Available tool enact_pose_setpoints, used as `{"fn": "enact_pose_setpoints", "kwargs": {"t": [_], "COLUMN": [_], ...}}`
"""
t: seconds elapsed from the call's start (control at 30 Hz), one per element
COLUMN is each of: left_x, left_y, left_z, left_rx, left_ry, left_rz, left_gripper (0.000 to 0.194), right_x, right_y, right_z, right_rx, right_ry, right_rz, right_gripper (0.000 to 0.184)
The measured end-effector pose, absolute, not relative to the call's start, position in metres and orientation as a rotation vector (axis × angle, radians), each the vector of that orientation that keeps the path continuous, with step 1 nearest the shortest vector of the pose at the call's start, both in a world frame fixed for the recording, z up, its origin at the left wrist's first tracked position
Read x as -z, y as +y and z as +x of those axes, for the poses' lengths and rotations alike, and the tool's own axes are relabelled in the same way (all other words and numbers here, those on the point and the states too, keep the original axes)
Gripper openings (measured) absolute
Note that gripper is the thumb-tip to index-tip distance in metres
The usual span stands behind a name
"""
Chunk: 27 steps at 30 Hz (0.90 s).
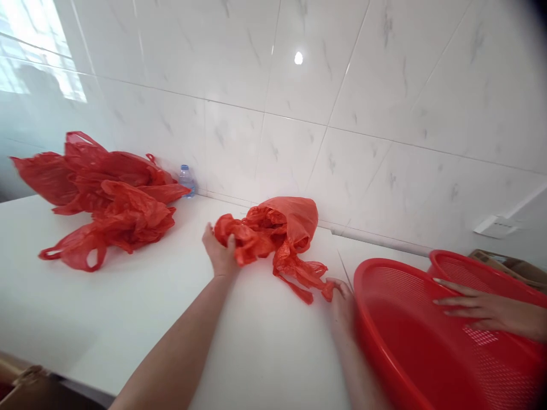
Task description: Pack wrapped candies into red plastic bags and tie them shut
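Observation:
On the white table, my left hand [220,253] is closed around a crumpled bunch at the left end of a red plastic bag [299,219]. The thumb lies on the near side, and the fingertips are partly hidden behind the plastic. My right hand [342,302] pinches a twisted tail of red plastic that trails toward the basket. Between both hands the plastic lies bunched up, its rounded part near the wall. Whether this is one bag or more, I cannot tell.
A heap of red plastic bags [115,193] lies at the left, beside a small clear bottle [186,181] with a blue cap. Red mesh baskets [384,330] stand at the right, where another person's hand [491,307] reaches over one. A tiled wall [239,131] borders the table [171,296].

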<state>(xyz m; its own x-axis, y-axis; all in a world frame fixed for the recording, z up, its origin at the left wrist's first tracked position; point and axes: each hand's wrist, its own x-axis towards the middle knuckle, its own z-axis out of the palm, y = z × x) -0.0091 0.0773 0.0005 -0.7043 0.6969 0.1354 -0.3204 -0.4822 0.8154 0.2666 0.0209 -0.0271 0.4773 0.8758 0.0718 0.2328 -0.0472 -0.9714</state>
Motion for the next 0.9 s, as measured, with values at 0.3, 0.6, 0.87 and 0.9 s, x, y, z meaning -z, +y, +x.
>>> {"fn": "enact_pose_setpoints", "kwargs": {"t": [0.3, 0.6, 0.87, 0.9], "left_x": [0.036, 0.028, 0.013, 0.014], "left_y": [0.087, 0.107, 0.061, 0.059], "left_z": [0.02, 0.005, 0.04, 0.043], "left_rx": [-0.995, -1.122, -1.229, -1.18], "left_ry": [1.727, 2.168, 1.718, 1.648], "left_rz": [2.475, 2.286, 2.77, 2.797], "left_gripper": [0.056, 0.06, 0.06, 0.06], "right_x": [0.039, 0.046, 0.032, 0.029], "right_y": [0.023, 0.02, 0.013, 0.013], "right_z": [0.257, 0.246, 0.245, 0.246], "right_rx": [-0.678, -0.472, -0.99, -1.083], "right_ry": [-1.459, -1.742, -1.264, -1.187], "right_rz": [-1.328, -1.464, -1.28, -1.206], "right_gripper": [0.037, 0.018, 0.025, 0.025]}}
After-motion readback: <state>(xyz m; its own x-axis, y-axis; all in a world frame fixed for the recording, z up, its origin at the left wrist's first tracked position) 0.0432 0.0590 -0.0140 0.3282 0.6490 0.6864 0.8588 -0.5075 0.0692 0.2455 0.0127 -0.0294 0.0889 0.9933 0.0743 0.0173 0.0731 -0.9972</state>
